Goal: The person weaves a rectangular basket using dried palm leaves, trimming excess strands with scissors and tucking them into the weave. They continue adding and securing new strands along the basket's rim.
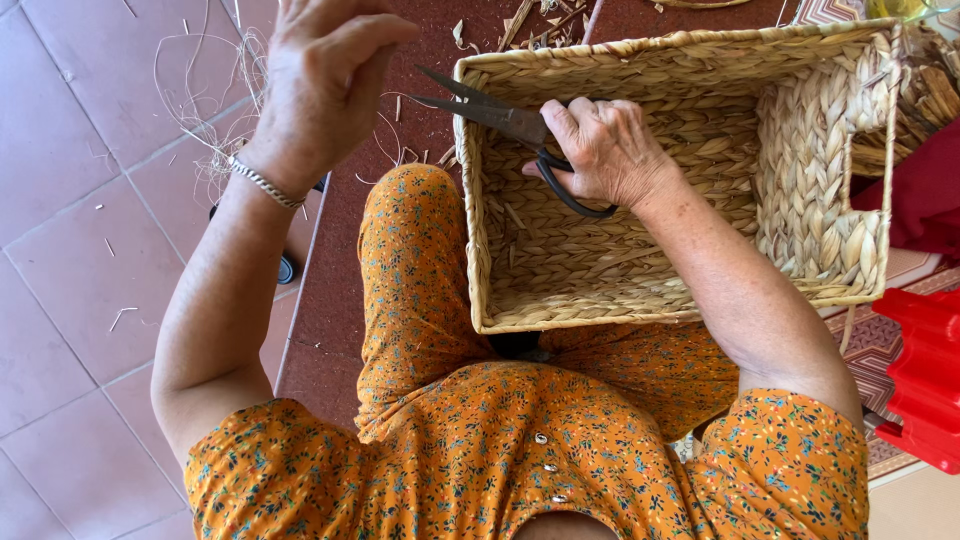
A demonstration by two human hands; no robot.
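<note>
So the right hand point(605, 150) is closed around a pair of dark scissors point(510, 135), fingers through and around the black loop handles, which sit down inside the woven basket point(820, 170). The scissors lie roughly level, long axis running across the view, with the blades pointing toward the person's left and poking out over the basket's left rim near the top corner. The blades are a little apart, making a narrow V with the tips just past the rim. The basket itself is a rectangular one of braided straw-coloured fibre, with a cut-out handle slot in the right-hand wall, and it rests on the person's lap against the knee in the orange flowered trousers point(415, 290). The left hand point(325, 85) is raised up off to the side, well apart from the basket, fingers loosely curled and holding nothing that can be made out; a silver bracelet point(262, 183) sits on that wrist. Thin loose fibre strands point(215, 95) lie scattered on the tiled floor point(70, 210) behind that hand, along with small offcuts. A red plastic thing point(925, 375) shows at the right edge, just beside the basket.
</note>
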